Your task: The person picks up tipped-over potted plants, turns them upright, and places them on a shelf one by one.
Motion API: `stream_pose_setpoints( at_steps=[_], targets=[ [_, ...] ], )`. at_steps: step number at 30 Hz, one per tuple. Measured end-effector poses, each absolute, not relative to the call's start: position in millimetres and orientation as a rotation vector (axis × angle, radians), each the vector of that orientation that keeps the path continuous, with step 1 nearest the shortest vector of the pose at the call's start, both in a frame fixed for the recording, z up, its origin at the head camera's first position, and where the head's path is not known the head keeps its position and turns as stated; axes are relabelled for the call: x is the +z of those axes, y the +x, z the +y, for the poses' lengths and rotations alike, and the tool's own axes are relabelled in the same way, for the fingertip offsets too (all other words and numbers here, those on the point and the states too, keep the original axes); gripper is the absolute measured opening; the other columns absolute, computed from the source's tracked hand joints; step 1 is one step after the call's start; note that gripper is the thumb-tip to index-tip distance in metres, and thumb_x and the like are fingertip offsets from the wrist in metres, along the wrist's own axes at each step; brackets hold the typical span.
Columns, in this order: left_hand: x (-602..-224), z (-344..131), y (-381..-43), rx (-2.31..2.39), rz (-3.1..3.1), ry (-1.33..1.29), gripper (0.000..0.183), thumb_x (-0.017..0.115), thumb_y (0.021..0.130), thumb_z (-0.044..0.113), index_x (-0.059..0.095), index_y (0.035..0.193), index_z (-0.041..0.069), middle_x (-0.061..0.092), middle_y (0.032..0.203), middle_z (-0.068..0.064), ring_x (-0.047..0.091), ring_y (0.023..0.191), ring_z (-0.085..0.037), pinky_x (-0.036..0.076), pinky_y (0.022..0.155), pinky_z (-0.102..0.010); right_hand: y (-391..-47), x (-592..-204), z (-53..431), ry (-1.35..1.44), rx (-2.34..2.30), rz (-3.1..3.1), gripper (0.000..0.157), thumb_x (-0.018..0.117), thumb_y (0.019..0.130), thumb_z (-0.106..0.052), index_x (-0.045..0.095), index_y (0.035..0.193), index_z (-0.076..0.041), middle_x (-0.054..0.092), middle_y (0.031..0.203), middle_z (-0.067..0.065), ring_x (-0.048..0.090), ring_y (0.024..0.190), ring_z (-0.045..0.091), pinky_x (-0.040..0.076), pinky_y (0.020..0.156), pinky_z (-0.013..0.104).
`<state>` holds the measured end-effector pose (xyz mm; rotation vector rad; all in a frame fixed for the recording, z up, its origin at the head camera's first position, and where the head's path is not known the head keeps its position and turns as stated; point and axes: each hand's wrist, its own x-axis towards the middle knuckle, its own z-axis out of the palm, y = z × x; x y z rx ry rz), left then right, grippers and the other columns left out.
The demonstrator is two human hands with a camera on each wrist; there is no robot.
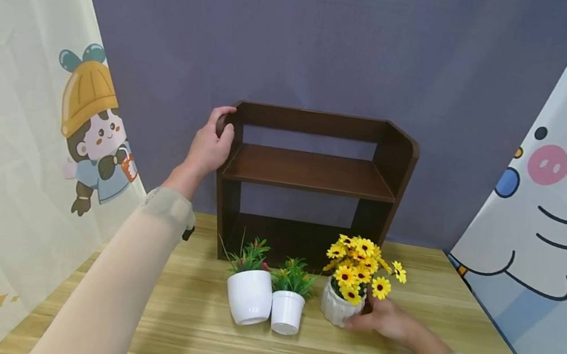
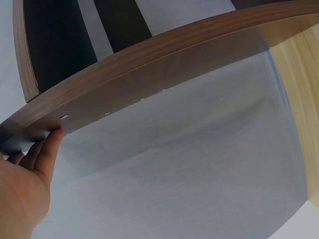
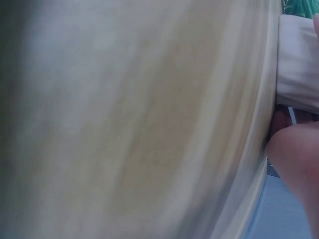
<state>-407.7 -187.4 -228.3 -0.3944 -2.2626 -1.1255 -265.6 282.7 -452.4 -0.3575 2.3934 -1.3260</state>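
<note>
A dark brown two-tier wooden shelf (image 1: 310, 171) stands on the table. My left hand (image 1: 212, 145) grips the top of its left side panel, thumb on the inner side; the left wrist view shows fingers (image 2: 49, 152) against the panel's outer face. At the lower right, my right hand (image 1: 386, 320) holds a whitish ribbed pot (image 1: 338, 307) of yellow artificial flowers (image 1: 357, 265), thumb at its front and fingers partly hidden behind it. In the right wrist view only the thumb (image 3: 294, 149) and part of a pale pot (image 3: 299, 64) show at the edge.
Two white pots with green plants, a larger one (image 1: 250, 297) and a smaller one (image 1: 286, 313), stand side by side before the shelf. A wood-grain table (image 1: 204, 342) lies beneath. A grey-blue cloth (image 1: 323, 43) hangs behind, with printed curtains (image 1: 3, 130) at both sides.
</note>
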Motion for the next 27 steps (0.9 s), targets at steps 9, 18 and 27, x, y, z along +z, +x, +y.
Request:
stream_pose_setpoints(
  at_steps=[9, 18, 27],
  targets=[
    [-228.6, -187.1, -409.3, -1.137, -2.258, -0.404, 0.049, 0.038, 0.114, 0.039, 0.042, 0.163, 0.034, 0.043, 0.069, 0.000, 0.045, 0.059, -0.019, 0.041, 0.058, -0.037, -271.0, -458.0, 278.5, -0.268, -1.309, 2.452, 0.124, 0.091, 0.089, -0.034, 0.010, 0.165, 0.022, 0.036, 0.166, 0.042, 0.034, 0.159, 0.056, 0.028, 0.128, 0.069],
    [-229.3, -186.0, -409.5, -1.129, -2.260, -0.396, 0.048, 0.039, 0.114, 0.040, 0.043, 0.162, 0.037, 0.043, 0.068, 0.000, 0.046, 0.060, -0.022, 0.042, 0.060, -0.038, -268.5, -458.4, 276.1, -0.375, -1.389, 2.482, 0.102, 0.088, 0.092, -0.027, 0.029, 0.164, 0.013, 0.052, 0.159, 0.033, 0.054, 0.146, 0.048, 0.043, 0.122, 0.064],
    [-228.4, -186.3, -407.2, -1.134, -2.251, -0.394, 0.048, 0.039, 0.114, 0.039, 0.044, 0.162, 0.036, 0.042, 0.068, 0.001, 0.046, 0.061, -0.021, 0.041, 0.060, -0.038, -261.6, -451.7, 274.4, -0.255, -1.441, 2.614, 0.099, 0.089, 0.091, -0.031, 0.032, 0.165, 0.002, 0.055, 0.156, 0.027, 0.059, 0.139, 0.038, 0.054, 0.109, 0.044]
  ],
)
